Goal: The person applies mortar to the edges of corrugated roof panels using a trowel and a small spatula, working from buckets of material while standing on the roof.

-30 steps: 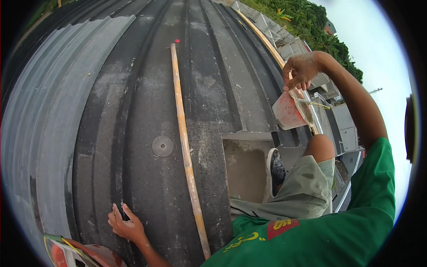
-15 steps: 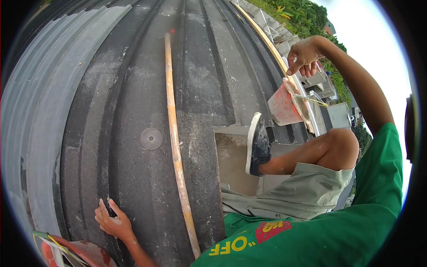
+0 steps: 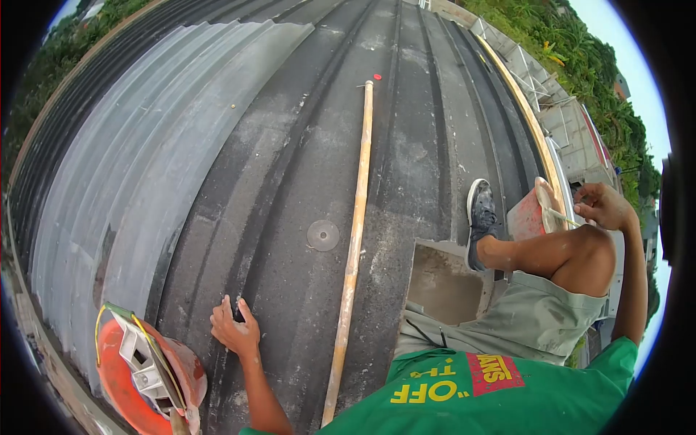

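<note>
My left hand (image 3: pixel 233 330) rests flat on the dark coated ridges of the metal roof (image 3: pixel 290 181), fingers apart, holding nothing. My right hand (image 3: pixel 605 206) is down beside my raised knee, its fingers closed on the thin handle of a small red bucket (image 3: pixel 523 217). The bucket sits low, just right of my dark shoe (image 3: pixel 480 217), which is planted on the roof. A long bamboo pole (image 3: pixel 355 239) lies along the roof between my two hands.
An orange bucket (image 3: pixel 145 370) with a white tool in it stands at the lower left, near my left hand. A round grey disc (image 3: pixel 323 235) lies left of the pole. An uncoated grey patch (image 3: pixel 446 283) lies under my leg. The roof edge (image 3: pixel 533 130) runs along the right, with trees beyond.
My right hand has come down from head height to beside my knee, bringing the red bucket with it. My foot has shifted up the roof. The left hand stays pressed on the roof.
</note>
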`<state>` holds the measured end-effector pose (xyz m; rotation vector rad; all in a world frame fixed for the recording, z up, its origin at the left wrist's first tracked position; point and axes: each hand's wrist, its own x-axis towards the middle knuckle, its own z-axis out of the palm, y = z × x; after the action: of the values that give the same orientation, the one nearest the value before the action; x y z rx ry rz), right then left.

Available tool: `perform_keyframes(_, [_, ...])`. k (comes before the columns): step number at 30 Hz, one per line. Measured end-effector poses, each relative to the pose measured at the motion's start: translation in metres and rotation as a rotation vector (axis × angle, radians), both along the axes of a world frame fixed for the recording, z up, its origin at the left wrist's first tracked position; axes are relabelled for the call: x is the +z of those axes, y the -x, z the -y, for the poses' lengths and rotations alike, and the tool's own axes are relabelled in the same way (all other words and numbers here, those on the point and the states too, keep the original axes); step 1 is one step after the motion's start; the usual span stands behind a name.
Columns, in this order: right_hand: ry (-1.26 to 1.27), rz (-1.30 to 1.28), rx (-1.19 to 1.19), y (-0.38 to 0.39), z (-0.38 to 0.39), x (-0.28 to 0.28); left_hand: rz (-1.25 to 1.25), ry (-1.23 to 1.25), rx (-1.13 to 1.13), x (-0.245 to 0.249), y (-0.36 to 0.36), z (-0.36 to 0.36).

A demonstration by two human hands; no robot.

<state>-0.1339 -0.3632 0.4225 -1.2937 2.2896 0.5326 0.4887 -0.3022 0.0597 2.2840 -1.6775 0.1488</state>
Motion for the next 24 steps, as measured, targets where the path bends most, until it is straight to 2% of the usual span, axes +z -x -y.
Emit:
perform_keyframes(2, [0.077,0.121,0.216,0.032,-0.008,-0.011,0.015,0.022,0.029,0.001,0.005,0.002])
perform_keyframes(3, [0.086,0.142,0.234,0.029,0.004,-0.013,-0.002,0.004,0.035,0.004,0.006,0.001])
perform_keyframes(5, [-0.169,-0.012,0.388,0.004,0.033,-0.011,-0.078,-0.051,0.072,0.011,0.01,0.004])
perform_keyframes(6, [-0.182,-0.016,0.418,-0.012,0.051,-0.015,-0.074,-0.032,0.08,0.009,0.014,0.004])
perform_keyframes(8, [-0.285,0.062,0.558,-0.027,0.097,-0.043,0.08,0.142,0.041,0.014,0.033,0.006])
perform_keyframes(10, [-0.443,0.039,0.681,-0.049,0.136,-0.084,-0.066,0.134,-0.02,0.043,0.087,0.001])
perform_keyframes(11, [-0.495,0.013,0.822,-0.074,0.16,-0.117,-0.23,0.123,-0.116,0.057,0.113,-0.005])
perform_keyframes(12, [-0.38,0.006,0.917,-0.098,0.17,-0.147,-0.406,-0.062,-0.12,0.064,0.134,-0.016])
perform_keyframes(13, [-0.268,0.017,1.029,-0.121,0.173,-0.176,-0.421,-0.201,-0.101,0.068,0.153,-0.031])
perform_keyframes(15, [-0.037,0.216,1.357,-0.174,0.168,-0.223,-0.31,-0.487,-0.003,0.07,0.178,-0.066])
perform_keyframes(16, [-0.012,0.354,1.387,-0.196,0.161,-0.247,-0.3,-0.648,0.031,0.072,0.178,-0.081])
perform_keyframes(17, [-0.002,0.492,1.39,-0.212,0.152,-0.271,-0.315,-0.636,0.178,0.071,0.173,-0.101])
perform_keyframes(19, [0.092,0.57,1.475,-0.229,0.133,-0.313,-0.249,-0.704,0.133,0.063,0.165,-0.134])
perform_keyframes(21, [0.136,0.631,1.526,-0.22,0.132,-0.375,-0.22,-0.626,0.217,0.056,0.168,-0.155])
perform_keyframes(24, [0.265,0.695,1.573,-0.221,0.132,-0.388,-0.16,-0.555,0.248,0.049,0.178,-0.155])
